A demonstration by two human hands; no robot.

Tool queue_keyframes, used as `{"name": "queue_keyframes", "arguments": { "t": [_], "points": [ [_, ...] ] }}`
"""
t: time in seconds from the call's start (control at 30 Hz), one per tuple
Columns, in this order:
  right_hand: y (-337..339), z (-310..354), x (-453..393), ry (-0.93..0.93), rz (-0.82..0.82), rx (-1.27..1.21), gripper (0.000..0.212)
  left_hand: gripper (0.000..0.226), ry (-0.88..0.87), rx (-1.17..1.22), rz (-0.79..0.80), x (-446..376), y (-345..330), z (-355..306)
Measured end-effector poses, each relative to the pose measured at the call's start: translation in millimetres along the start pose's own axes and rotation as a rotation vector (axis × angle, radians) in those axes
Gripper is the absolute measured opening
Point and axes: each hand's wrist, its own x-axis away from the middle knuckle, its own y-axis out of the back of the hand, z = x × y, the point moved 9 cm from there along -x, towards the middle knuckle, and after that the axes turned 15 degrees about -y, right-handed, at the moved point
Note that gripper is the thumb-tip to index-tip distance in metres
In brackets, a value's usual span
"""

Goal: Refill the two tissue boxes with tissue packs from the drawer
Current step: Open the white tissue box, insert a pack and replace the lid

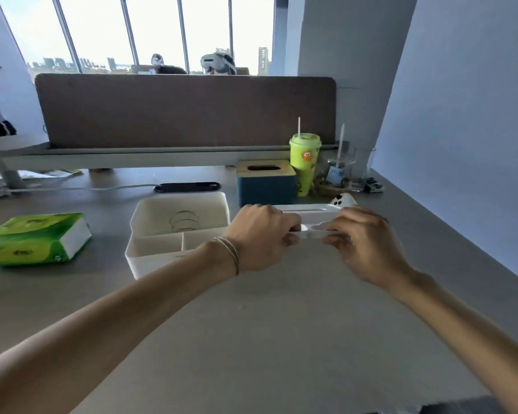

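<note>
A white tissue box (150,216) stands open on the grey desk, its spring showing inside and two small compartments at its front. Its white lid (311,218) with a slot is held just above the desk to the right of the box, my left hand (260,237) gripping its left end and my right hand (362,237) its right end. A green tissue pack (36,239) lies on the desk at the left. Behind the lid stands a blue tissue box (265,186) with a wooden slotted top.
A green cup (305,167) with a straw and glass cups (338,171) stand at the back right by the wall. A black phone (187,187) on a cable lies behind the white box. A brown desk partition (186,110) closes the back.
</note>
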Motion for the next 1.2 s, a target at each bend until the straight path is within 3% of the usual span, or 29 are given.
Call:
{"name": "queue_keyframes", "arguments": {
  "t": [0.3, 0.57, 0.73, 0.97, 1.2],
  "points": [
    [-27, -45, 35, -0.059, 0.074, 0.021, 0.010, 0.018, -0.032, 0.068, 0.080, -11, -55, -25],
    [-47, -51, 57, -0.098, 0.160, 0.025, 0.021, 0.023, -0.037, 0.128, 0.115, 1, -86, -33],
    [-50, -49, 62, -0.111, 0.185, 0.045, 0.014, 0.028, -0.028, 0.159, 0.124, 8, -95, -33],
    [-36, -23, 34, -0.088, 0.145, 0.044, 0.028, 0.027, -0.006, 0.103, -0.001, 11, -56, -17],
    [-50, 73, -33, 0.037, 0.118, -0.027, 0.026, 0.022, 0.106, -0.030, -0.188, 66, 26, 52]
  ]
}}
